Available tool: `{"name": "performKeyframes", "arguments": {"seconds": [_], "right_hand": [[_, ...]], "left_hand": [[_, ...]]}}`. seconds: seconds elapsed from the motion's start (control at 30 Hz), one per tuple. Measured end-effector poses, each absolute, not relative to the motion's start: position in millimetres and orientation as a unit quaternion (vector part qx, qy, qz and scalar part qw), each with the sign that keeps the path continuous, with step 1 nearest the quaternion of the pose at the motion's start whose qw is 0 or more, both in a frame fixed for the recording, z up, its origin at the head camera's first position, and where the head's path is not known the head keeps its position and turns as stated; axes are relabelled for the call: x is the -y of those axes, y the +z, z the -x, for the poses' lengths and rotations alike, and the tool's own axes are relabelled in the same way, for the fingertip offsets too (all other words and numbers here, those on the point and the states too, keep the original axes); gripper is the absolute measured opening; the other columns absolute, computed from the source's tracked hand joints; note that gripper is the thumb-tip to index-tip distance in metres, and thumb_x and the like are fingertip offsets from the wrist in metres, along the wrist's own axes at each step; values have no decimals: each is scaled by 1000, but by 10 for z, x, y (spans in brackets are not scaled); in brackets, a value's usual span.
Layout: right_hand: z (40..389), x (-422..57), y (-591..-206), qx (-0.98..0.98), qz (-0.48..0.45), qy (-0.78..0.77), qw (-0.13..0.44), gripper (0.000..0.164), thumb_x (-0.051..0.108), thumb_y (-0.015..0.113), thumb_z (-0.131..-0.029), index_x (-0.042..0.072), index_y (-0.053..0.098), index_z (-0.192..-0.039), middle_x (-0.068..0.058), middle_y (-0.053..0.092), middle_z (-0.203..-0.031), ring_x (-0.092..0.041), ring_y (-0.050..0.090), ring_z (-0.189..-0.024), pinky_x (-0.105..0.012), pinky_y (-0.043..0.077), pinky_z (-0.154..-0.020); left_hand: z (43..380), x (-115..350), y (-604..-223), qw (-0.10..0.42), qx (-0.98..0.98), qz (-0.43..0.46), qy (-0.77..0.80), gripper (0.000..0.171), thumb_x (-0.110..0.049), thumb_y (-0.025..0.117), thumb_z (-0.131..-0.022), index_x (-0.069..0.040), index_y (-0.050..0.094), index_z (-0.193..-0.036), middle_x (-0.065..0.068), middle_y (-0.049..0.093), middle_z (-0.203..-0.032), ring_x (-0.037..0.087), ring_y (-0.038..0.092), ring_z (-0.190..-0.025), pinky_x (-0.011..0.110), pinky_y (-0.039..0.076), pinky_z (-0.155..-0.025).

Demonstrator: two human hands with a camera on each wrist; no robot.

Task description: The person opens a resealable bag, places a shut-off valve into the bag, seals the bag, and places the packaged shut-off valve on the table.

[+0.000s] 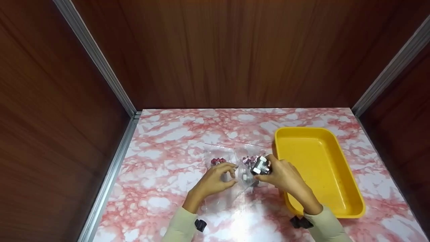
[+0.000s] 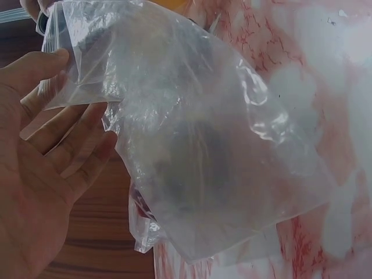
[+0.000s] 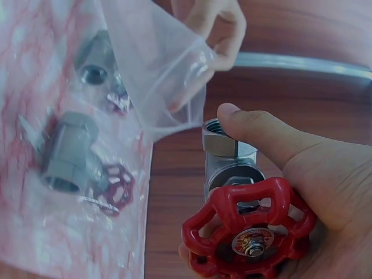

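My right hand (image 1: 285, 176) grips a bare metal gate valve (image 1: 261, 165). Its red handwheel (image 3: 256, 235) and threaded end show in the right wrist view, with the thumb lying on that end. To the left, my left hand (image 1: 213, 179) pinches a clear zip bag (image 2: 203, 157) near its zip edge between thumb and forefinger. The bag hangs limp just beside the valve, apart from it in the right wrist view. Beyond the hands lie two more valves with red handwheels (image 1: 218, 161) (image 3: 70, 151) in clear bags, partly hidden by the hands and the held bag.
A yellow tray (image 1: 314, 161) stands on the right, its left wall close to my right hand and forearm under it. The table (image 1: 158, 161) has a red and white marbled top. Brown wood-look panels (image 1: 215, 57) with metal edge strips enclose the back and both sides.
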State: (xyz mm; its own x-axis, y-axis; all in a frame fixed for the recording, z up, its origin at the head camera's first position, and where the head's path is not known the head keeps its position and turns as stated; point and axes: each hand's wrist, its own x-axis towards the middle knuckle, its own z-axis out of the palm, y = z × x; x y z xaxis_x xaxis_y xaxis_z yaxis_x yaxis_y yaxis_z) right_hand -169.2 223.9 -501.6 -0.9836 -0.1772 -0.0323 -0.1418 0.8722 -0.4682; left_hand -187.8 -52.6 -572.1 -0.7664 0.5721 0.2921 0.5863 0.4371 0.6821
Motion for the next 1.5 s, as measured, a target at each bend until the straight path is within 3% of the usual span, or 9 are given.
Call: {"name": "performKeyframes", "arguments": {"seconds": [0.4,0.87,1.13,1.5], "right_hand": [[1643,-2079,-5127,-965,148,-216,-4,65,48,97,-72,8,65,-111,3,60,-66,-11,52,-55,-31,46,-52],[1614,-2060,-5151,-958,211,-188,52,78,48,97,-72,12,63,-132,3,69,-76,-11,59,-62,-33,52,-56],[1609,-2057,-5200,-951,237,-189,63,74,47,96,-73,12,62,-129,7,62,-71,-8,53,-57,-26,49,-53],[1593,-1995,-5235,-954,211,-200,76,79,47,98,-70,9,65,-131,4,70,-79,-9,58,-62,-28,52,-55]], "left_hand": [[1866,512,-5725,11,848,344,-404,17,-19,81,-94,-8,69,-98,7,70,-141,27,67,-132,39,55,-111],[1856,476,-5748,-20,845,346,-407,16,-13,82,-90,-14,69,-99,4,67,-146,25,62,-139,40,49,-119],[1832,458,-5752,-25,836,361,-413,16,-10,82,-89,-13,68,-97,8,67,-147,26,61,-140,40,46,-122],[1812,474,-5756,-28,837,371,-401,13,-14,81,-91,-16,69,-95,7,66,-149,26,60,-141,44,45,-123]]}}
